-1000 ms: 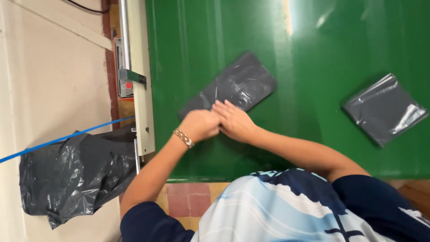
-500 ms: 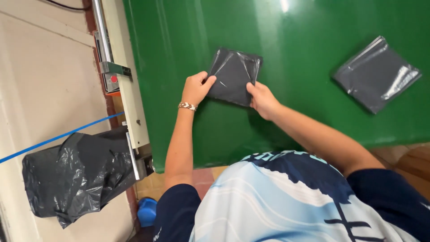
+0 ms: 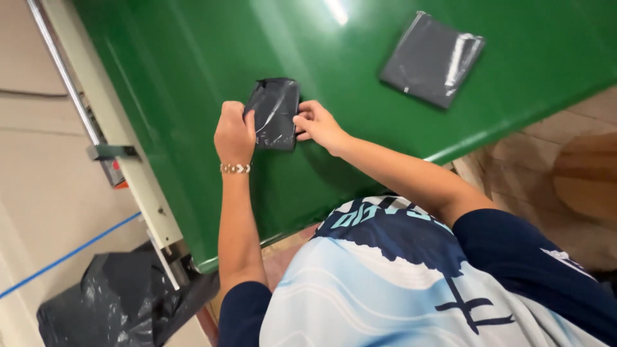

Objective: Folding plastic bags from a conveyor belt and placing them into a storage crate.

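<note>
1. Near the front edge of the green table (image 3: 193, 96), we press a small folded grey plastic bag (image 3: 274, 113) flat.
2. Our left hand (image 3: 234, 132), fingers curled, grips the bag's left edge; a bracelet (image 3: 235, 168) circles that wrist.
3. Our right hand (image 3: 318, 124) pinches its right edge, forearm angled across.
4. Another folded grey bag (image 3: 430, 59) lies well apart, toward the table's right edge.

- Folded dark bag (image 3: 275, 112): thin plastic film, creased, faintly shiny.
- Second folded bag (image 3: 432, 59): same grey plastic, glossier streak.
- Table (image 3: 193, 83): smooth green top, glossy, reflecting light.
- Rail (image 3: 61, 77): bare metal.
- Bracelet (image 3: 235, 168): shiny metal.
</note>
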